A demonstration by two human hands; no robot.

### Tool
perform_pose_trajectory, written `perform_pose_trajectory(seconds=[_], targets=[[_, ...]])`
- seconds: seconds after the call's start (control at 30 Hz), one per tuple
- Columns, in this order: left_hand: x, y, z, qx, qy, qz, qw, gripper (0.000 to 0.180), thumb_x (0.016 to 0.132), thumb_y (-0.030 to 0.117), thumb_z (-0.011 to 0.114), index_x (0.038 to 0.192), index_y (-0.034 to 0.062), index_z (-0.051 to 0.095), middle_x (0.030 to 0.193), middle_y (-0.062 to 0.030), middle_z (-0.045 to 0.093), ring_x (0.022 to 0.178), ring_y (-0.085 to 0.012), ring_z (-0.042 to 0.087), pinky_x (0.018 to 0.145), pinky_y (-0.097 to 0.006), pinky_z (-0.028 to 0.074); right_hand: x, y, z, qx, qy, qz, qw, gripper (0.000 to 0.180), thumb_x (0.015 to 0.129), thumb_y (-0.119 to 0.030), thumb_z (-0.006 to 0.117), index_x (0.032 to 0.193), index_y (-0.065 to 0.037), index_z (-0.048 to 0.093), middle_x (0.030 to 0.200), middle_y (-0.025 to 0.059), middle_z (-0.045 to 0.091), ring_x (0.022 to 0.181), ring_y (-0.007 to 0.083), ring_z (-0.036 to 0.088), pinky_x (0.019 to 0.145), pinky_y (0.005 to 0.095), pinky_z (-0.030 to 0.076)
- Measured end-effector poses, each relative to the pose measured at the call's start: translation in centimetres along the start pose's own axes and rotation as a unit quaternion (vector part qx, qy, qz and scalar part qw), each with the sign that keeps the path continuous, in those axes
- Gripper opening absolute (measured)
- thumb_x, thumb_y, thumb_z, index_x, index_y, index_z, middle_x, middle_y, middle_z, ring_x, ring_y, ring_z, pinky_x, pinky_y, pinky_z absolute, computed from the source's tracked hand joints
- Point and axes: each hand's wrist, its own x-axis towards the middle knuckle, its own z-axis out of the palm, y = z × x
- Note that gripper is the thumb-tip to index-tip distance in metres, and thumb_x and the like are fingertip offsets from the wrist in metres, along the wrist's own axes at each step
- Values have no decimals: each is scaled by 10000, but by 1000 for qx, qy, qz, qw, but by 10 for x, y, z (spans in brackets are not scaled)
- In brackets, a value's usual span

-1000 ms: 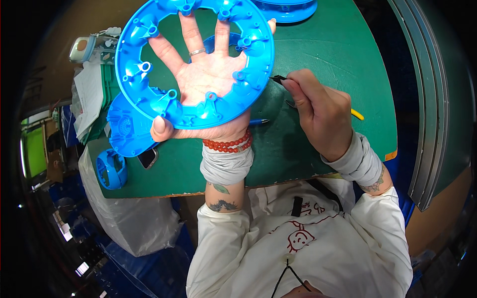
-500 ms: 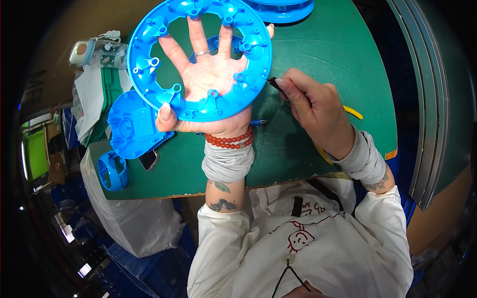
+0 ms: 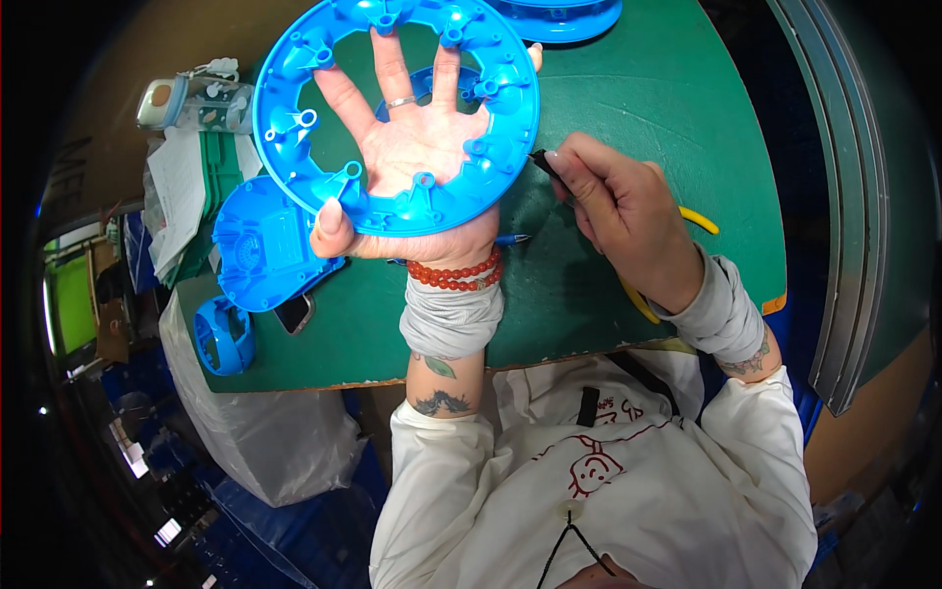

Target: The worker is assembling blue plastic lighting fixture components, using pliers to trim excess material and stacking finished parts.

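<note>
My left hand [image 3: 417, 142] holds up a large blue plastic ring [image 3: 417, 214] with several screw posts around its inside. The thumb presses on the near left rim, while the spread fingers pass behind the ring and show through its opening. Pinched in my right hand [image 3: 628, 211] is a small black-handled tool [image 3: 544, 165]; its tip meets the ring's right outer edge, and its exact kind is hard to make out. Under the left wrist, a blue pen [image 3: 512, 240] lies partly hidden on the green table [image 3: 628, 98].
Left of the ring are a blue plastic shell [image 3: 257, 245], a smaller blue part [image 3: 224, 337], a phone [image 3: 295, 314], papers [image 3: 179, 191] and a bottle [image 3: 218, 104]. More blue parts [image 3: 564, 27] sit at the back. Yellow handles [image 3: 699, 220] show beside my right hand. Metal rails [image 3: 834, 196] run along the right.
The ring and both hands stay nearly in place. The black-handled tool has tilted slightly, with more of it showing at the ring's edge.
</note>
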Motion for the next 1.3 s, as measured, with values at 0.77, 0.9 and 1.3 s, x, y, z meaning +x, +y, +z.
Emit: perform_pose_trajectory(seconds=[0.77,0.9,1.3], targets=[[22,66,-28,163,276,166,933,526,697,460,585,1126,187,451,1232,-62,397,1115,-309,416,841,-632,374,26,34,-6,-429,144,-135,882,241,786,-206,601,969,-53,629,858,101,474,854,254,445,703,373,333],[28,73,-43,318,226,132,911,506,726,301,638,1163,105,474,1083,-31,486,985,-191,473,804,-423,428,58,30,22,-411,11,-32,911,353,826,-350,555,921,-12,593,938,169,540,903,328,521,738,435,444],[13,54,-10,216,134,110,961,578,820,361,595,1284,104,365,1179,-79,488,1014,-213,504,920,-385,386,56,-68,21,-291,203,-336,873,201,752,-105,614,868,-32,467,852,147,538,638,303,582,512,371,468]])
